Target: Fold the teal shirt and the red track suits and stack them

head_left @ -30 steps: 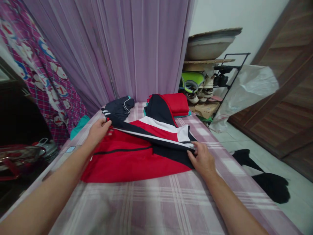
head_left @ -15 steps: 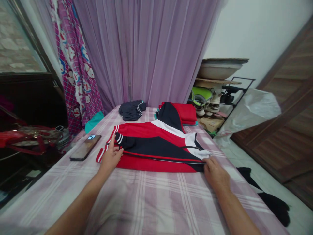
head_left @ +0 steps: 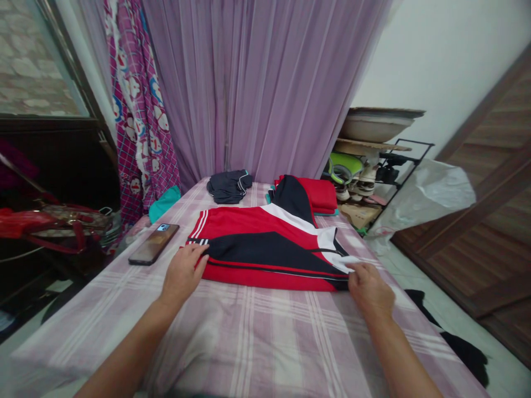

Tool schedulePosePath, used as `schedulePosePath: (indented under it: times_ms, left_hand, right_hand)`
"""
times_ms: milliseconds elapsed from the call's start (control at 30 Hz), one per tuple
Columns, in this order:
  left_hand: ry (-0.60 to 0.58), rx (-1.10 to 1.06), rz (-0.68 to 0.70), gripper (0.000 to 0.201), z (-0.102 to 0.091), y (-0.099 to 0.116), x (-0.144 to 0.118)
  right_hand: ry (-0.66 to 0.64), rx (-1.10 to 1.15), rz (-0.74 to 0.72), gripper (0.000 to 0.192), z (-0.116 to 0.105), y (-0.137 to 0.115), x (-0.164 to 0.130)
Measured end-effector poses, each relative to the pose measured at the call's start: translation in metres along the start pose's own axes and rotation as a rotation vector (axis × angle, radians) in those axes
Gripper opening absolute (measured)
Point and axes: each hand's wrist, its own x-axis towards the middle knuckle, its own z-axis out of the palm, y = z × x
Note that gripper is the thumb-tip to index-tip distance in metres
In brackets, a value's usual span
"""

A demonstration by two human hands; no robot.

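Observation:
A red, navy and white jacket (head_left: 244, 221) lies spread on the bed, its front towards me folded so that one navy sleeve (head_left: 257, 249) runs across the body. White stripes mark the cuff and hem at the left end. My left hand (head_left: 182, 271) rests at the striped cuff, fingers stretched over it and thumb apart. At the collar and shoulder end, my right hand (head_left: 371, 287) pinches the jacket's near edge between thumb and fingers. The other navy sleeve (head_left: 292, 193) stretches away towards the back.
A phone (head_left: 153, 244) lies left of the jacket on the checked bedsheet (head_left: 257, 337). Towards the back are a dark bundled garment (head_left: 228, 187) and a folded red garment (head_left: 323, 196). A shoe rack (head_left: 409, 171) stands right of the bed, with dark cloth (head_left: 460, 342) on the floor.
The navy sleeve's cuff has come down flatter onto the jacket's hem, and my left fingers now lie over it. My right hand keeps its pinch. The view has shifted slightly.

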Motion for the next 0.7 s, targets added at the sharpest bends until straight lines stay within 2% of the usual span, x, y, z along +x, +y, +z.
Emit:
schedulePosePath:
  times_ms: [67,167,267,333,433,500,600,700]
  left_hand:
    - [-0.065,0.022,0.079,0.04,0.009,0.001,0.0]
    - [-0.203,0.086,0.126,0.042,0.023,0.005,0.005]
    - [-0.279,0.106,0.128,0.042,0.029,0.004,0.012]
    - [-0.288,0.094,0.134,0.041,0.03,0.001,0.014]
    - [-0.263,0.083,0.152,0.04,0.031,-0.005,0.012]
    - [-0.246,0.096,0.157,0.04,0.033,-0.009,0.009]
    - [-0.254,0.116,0.177,0.047,0.037,-0.015,0.005]
    - [-0.305,0.108,0.24,0.064,0.038,-0.027,0.003]
  right_hand:
    - [-0.001,0.067,-0.072,0.03,-0.002,-0.029,0.019]
    - [-0.075,0.213,-0.237,0.033,0.005,-0.089,0.047]
    - [-0.222,0.301,-0.392,0.042,0.023,-0.141,0.06]
    - [-0.373,0.267,-0.428,0.048,0.037,-0.16,0.057]
    - [-0.639,0.162,-0.388,0.055,0.056,-0.165,0.044]
    - [-0.734,0.136,-0.365,0.058,0.062,-0.16,0.038]
    - [-0.733,0.151,-0.364,0.058,0.063,-0.144,0.034]
    - [-0.688,0.164,-0.345,0.055,0.062,-0.113,0.032]
